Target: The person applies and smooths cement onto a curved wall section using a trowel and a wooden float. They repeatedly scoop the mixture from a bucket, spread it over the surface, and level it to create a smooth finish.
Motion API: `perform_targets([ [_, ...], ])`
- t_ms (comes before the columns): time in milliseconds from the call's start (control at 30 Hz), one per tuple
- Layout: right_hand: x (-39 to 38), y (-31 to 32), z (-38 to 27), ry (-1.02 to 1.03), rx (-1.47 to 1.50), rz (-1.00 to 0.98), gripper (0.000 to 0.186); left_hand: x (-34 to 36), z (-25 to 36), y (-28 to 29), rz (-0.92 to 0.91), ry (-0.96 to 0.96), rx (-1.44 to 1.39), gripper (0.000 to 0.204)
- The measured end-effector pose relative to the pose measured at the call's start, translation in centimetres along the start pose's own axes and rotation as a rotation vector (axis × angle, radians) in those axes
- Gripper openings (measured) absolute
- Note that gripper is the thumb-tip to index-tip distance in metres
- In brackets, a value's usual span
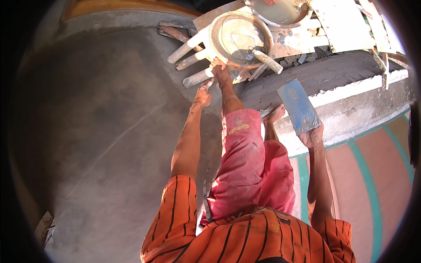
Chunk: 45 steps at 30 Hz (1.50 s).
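Observation:
My right hand (312, 135) grips a flat rectangular plastering float (299, 105), its blue, cement-smeared face turned up. My left hand (203, 95) holds nothing that I can see; a finger stretches toward the end of a whitish pole (197, 78), beside my bare foot. Beyond it, a round basin (268, 37) with wet grey mix rests on planks. A trowel with a pale, worn handle (267, 61) lies over the basin's near rim, its blade partly in the mix.
Smooth grey cement (101, 131) spreads on the left. A second basin (280, 24) of cloudy water stands at the back. Rough grey mortar (280, 83) covers a ledge with a white edge. Pinkish tiles with green strips (366, 175) lie at lower right. Wood scraps (173, 33) sit behind the poles.

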State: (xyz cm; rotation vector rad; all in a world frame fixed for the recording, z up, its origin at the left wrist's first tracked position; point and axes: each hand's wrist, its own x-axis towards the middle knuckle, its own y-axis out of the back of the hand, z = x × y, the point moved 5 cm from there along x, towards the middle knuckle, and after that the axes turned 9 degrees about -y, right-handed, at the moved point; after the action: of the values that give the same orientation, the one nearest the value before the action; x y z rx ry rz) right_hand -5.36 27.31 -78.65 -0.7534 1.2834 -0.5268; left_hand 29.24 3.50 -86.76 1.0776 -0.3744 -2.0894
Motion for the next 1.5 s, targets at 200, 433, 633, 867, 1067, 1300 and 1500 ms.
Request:
perform_targets([
  [200,-4.1,4.7,-0.1,-0.062,-0.105,0.095,0.046,-1.3,-2.3,-6.4,-0.150,-0.048,-0.232,0.087],
  [433,-4.3,2.4,1.7,-0.029,-0.152,0.070,0.046,-3.4,-1.7,-7.0,-0.099,-0.014,-0.413,0.090],
  [633,-5.0,-0.1,1.5,0.012,-0.181,0.014,0.056,-5.6,-0.3,-6.8,-0.001,0.113,-0.651,0.083],
  [867,-9.4,-2.4,-1.3,0.153,-0.245,-0.022,0.070,-11.4,1.8,-2.5,-0.016,0.256,-0.377,0.061],
  [1067,-15.2,-7.3,-3.8,0.368,-0.180,-0.266,0.070,-26.4,-0.3,-2.9,-0.464,0.668,-0.689,0.096],
  [1300,-22.1,-20.1,-6.2,0.455,-0.205,-0.532,0.060,-34.3,3.9,-4.2,-0.424,0.579,-0.935,0.077],
  [1500,-23.3,-25.1,-7.3,0.549,-0.272,-0.556,0.063,-34.6,11.1,0.3,-0.514,0.339,-1.000,0.064],
])
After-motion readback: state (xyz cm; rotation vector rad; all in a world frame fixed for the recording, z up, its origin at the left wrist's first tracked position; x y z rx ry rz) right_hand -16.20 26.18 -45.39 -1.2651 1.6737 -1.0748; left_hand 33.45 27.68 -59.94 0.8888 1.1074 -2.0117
